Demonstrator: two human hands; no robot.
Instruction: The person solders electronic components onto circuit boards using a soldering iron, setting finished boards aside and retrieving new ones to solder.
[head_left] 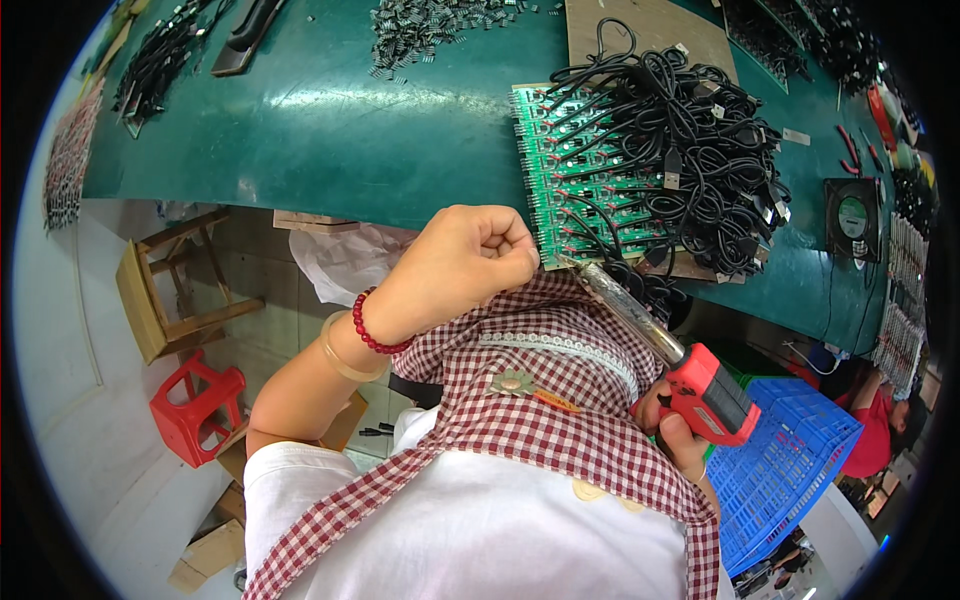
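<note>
A green circuit board panel [540, 165] lies at the table's near edge, with rows of small parts and black cables joined to it. My left hand [465, 255] is closed in a pinch beside the panel's near left corner; what its fingertips hold, if anything, is too small to make out. In my right hand [685, 440] is a soldering iron [712, 392] with a red and black handle. Its metal barrel slants up and left, and the tip is at the panel's near edge. A tangle of black USB cables [690, 150] spreads to the right of the boards.
Small loose parts [425, 35] are heaped on the green table [330, 130], near a black-handled tool [250, 35]. A black fan [853, 222] stands at the right. Below are a red stool [195, 405], a wooden stool [150, 300] and a blue crate [785, 465]. Another person [870, 430] is at far right.
</note>
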